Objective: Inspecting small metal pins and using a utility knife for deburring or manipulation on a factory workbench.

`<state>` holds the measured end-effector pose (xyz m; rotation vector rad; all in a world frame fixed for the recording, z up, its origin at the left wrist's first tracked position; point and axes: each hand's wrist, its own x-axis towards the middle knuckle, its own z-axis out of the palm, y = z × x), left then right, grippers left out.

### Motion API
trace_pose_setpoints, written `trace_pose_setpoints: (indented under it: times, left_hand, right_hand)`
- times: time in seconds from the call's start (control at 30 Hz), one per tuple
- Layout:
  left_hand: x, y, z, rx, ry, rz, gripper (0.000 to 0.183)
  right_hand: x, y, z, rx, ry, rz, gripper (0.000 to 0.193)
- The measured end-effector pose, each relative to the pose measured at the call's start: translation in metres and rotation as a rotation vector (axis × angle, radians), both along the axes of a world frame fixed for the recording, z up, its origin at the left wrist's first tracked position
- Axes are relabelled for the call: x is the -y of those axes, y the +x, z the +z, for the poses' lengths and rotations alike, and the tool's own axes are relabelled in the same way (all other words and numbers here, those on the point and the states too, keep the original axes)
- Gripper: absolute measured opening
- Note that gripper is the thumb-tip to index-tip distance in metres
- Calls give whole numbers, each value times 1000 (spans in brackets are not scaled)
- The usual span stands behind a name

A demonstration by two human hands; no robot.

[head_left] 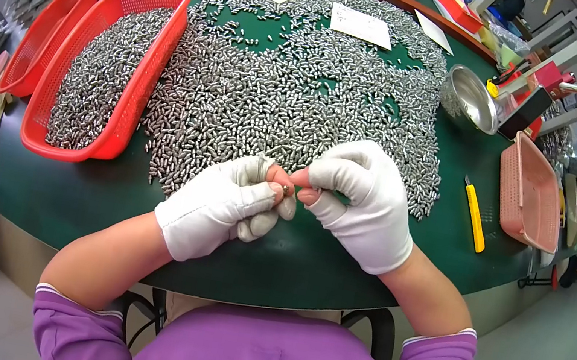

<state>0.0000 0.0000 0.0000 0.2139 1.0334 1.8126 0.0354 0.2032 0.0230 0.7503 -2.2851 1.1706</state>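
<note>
Both hands wear white gloves with bare fingertips and meet above the table's near part. My left hand (212, 205) is closed, its thumb and forefinger pinching a small metal piece (286, 189), mostly hidden by the fingertips. Close beside it, my right hand (368, 205) has thumb and forefinger drawn together at that piece; whether anything sits between them is hidden. Just beyond the hands spreads a broad layer of small, shiny, silvery metal pieces (262, 111), short and rounded, on the green tabletop (273, 273).
On the left, a red perforated basket (129, 119) holds many similar pieces, beside another red basket (24, 56). To the right are a metal bowl (474, 97), a yellow utility knife (474, 217) and a pink basket (530, 197). Paper (361, 26) lies on the pieces.
</note>
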Motion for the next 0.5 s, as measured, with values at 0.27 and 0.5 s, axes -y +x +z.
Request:
trace_pose_setpoints:
  times: [0.27, 0.5]
  left_hand:
    - [-1, 2, 2, -39, -34, 105, 19]
    - [-2, 2, 6, -39, -60, 115, 17]
  right_hand:
    - [0, -4, -3, -36, 76, 113, 22]
    - [-3, -4, -5, -86, 154, -4, 22]
